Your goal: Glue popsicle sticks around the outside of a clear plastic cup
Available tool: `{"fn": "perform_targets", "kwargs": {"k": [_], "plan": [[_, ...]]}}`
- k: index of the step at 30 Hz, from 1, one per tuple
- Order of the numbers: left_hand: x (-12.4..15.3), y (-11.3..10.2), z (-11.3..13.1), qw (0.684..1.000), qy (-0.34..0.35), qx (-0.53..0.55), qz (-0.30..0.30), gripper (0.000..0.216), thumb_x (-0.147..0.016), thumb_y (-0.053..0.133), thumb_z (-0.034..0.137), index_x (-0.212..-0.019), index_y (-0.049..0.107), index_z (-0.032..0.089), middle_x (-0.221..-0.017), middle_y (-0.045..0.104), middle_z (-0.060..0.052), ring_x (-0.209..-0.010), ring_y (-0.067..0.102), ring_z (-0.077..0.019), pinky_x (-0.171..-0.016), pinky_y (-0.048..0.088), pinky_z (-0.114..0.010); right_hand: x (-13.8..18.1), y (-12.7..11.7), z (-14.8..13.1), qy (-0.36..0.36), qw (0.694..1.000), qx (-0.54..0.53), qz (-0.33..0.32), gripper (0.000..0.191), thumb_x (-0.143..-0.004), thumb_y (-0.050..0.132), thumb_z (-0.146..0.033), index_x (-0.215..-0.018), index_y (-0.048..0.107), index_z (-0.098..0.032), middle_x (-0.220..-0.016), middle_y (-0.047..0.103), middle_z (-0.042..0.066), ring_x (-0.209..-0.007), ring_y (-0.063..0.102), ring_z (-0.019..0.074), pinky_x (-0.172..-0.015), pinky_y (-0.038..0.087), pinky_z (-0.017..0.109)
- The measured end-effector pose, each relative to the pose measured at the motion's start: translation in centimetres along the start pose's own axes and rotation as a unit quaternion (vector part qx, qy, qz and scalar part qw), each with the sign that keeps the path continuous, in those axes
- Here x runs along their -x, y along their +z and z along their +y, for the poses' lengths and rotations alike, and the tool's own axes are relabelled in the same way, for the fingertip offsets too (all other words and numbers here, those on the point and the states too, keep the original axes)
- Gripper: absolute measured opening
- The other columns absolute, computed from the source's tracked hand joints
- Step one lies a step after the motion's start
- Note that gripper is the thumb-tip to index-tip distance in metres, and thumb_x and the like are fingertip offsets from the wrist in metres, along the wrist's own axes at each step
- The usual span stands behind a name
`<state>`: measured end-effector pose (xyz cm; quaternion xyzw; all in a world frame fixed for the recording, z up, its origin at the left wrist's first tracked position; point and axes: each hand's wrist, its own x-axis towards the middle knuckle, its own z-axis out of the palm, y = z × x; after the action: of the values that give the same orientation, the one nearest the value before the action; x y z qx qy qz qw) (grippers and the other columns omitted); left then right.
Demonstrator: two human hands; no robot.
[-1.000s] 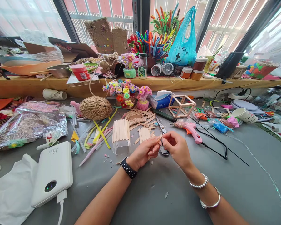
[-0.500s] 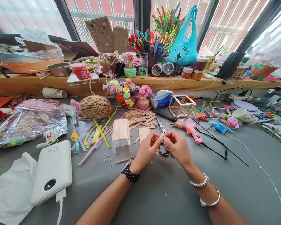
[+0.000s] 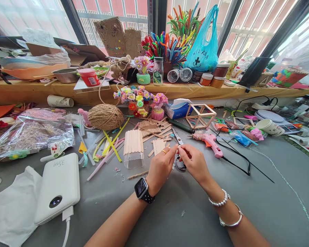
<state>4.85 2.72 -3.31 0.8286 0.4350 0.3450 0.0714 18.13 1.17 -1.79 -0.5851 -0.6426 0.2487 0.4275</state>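
My left hand (image 3: 160,168) and my right hand (image 3: 196,163) meet at the fingertips above the grey table. Both are closed in a pinch around something tiny and pale, mostly hidden by the fingers. Directly below them lies a pair of scissors (image 3: 178,138), blades pointing away and handles partly covered. Just left of my left hand is a joined panel of wooden craft sticks (image 3: 158,146). Further left, another row of craft sticks (image 3: 133,141) rests on a clear plastic piece (image 3: 134,162). A pink glue gun (image 3: 209,142) lies to the right of my right hand.
Behind the hands are loose craft sticks, a twine ball (image 3: 106,116) and a wooden stick frame (image 3: 201,116). A white power bank (image 3: 59,188) with a cable sits at left. The glue gun's black cord (image 3: 235,163) curls at right. Jars and a blue bag (image 3: 203,48) crowd the back ledge (image 3: 134,84).
My left hand has rolled, so its back and a ring now show and the watch face turns up. The fingertips stay together, and the pale thing is more covered.
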Motion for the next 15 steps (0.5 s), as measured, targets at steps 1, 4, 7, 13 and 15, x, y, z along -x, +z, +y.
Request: {"fn": "perform_targets", "kwargs": {"k": [1, 4, 7, 13, 15], "plan": [[0.01, 0.03, 0.01, 1.0, 0.005, -0.004, 0.003, 0.033, -0.09, 0.036, 0.021, -0.116, 0.056, 0.016, -0.078, 0.065, -0.007, -0.067, 0.061, -0.0162, -0.06, 0.045, -0.024, -0.01, -0.02, 0.01, -0.002, 1.0, 0.007, -0.003, 0.028, -0.086, 0.037, -0.035, -0.08, 0.057, -0.017, -0.076, 0.061, 0.005, -0.06, 0.057, 0.0148, -0.059, 0.043, 0.027], [0.02, 0.07, 0.09, 1.0, 0.012, -0.01, 0.009, 0.034, -0.09, 0.036, 0.02, -0.117, 0.055, 0.015, -0.077, 0.065, -0.007, -0.066, 0.061, -0.0155, -0.06, 0.046, -0.023, -0.02, 0.02, -0.04, -0.004, 1.0, 0.013, -0.011, 0.031, -0.088, 0.034, -0.034, -0.077, 0.058, -0.017, -0.066, 0.06, 0.003, -0.054, 0.054, 0.014, -0.059, 0.041, 0.027], [0.09, 0.04, 0.16, 1.0, 0.017, -0.021, 0.015, 0.034, -0.09, 0.035, 0.021, -0.117, 0.055, 0.015, -0.081, 0.066, -0.008, -0.068, 0.062, -0.0157, -0.061, 0.046, -0.023, 0.02, 0.2, -0.09, -0.007, 1.0, -0.006, -0.008, 0.032, -0.089, 0.033, -0.036, -0.076, 0.058, -0.018, -0.059, 0.057, 0.001, -0.05, 0.052, 0.0135, -0.055, 0.04, 0.026], [0.29, 0.1, 0.1, 0.997, 0.051, -0.055, 0.025, 0.035, -0.091, 0.031, 0.021, -0.119, 0.052, 0.013, -0.085, 0.067, -0.01, -0.071, 0.063, -0.0155, -0.065, 0.049, -0.023, 0.02, 0.16, -0.26, -0.014, 1.0, -0.001, -0.007, 0.033, -0.089, 0.034, -0.034, -0.071, 0.057, -0.019, -0.053, 0.052, -0.001, -0.047, 0.048, 0.0127, -0.052, 0.037, 0.025], [0.28, 0.1, 0.08, 0.997, 0.056, -0.041, 0.024, 0.035, -0.091, 0.032, 0.02, -0.118, 0.052, 0.012, -0.085, 0.067, -0.01, -0.072, 0.063, -0.0161, -0.066, 0.05, -0.024, 0.04, 0.04, -0.36, -0.014, 1.0, 0.009, -0.001, 0.033, -0.088, 0.035, -0.033, -0.071, 0.059, -0.019, -0.053, 0.052, -0.001, -0.048, 0.047, 0.0127, -0.051, 0.036, 0.025]]}}
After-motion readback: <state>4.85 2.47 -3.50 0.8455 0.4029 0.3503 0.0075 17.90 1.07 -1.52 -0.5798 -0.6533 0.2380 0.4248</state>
